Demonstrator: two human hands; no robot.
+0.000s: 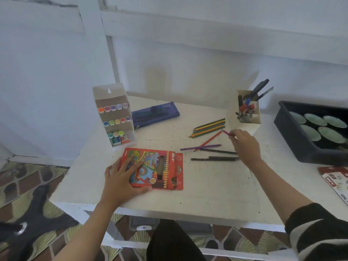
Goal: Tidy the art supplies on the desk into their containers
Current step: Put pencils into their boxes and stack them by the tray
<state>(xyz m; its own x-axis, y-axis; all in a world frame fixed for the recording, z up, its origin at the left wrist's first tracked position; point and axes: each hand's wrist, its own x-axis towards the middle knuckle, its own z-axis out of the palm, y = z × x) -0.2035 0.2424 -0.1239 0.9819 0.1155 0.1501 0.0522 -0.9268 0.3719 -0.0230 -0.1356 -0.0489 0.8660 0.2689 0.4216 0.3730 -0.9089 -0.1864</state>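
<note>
Right hand (244,146) pinches a slim pink pencil (226,133); flat-fingered left hand (120,178) presses the red cardboard pencil box (162,172) lying leftward

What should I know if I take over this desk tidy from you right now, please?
The left hand lies flat on the pencil box, holding nothing.
The right hand pinches a pink pencil.
On the desk: a row of pencils side by side; a red pencil, a purple pencil and dark pencils lie loose.
Done: markers sit in the rack, pens in the holder.
Left: the pink pencil, then every loose pencil, probably into the box.
</note>
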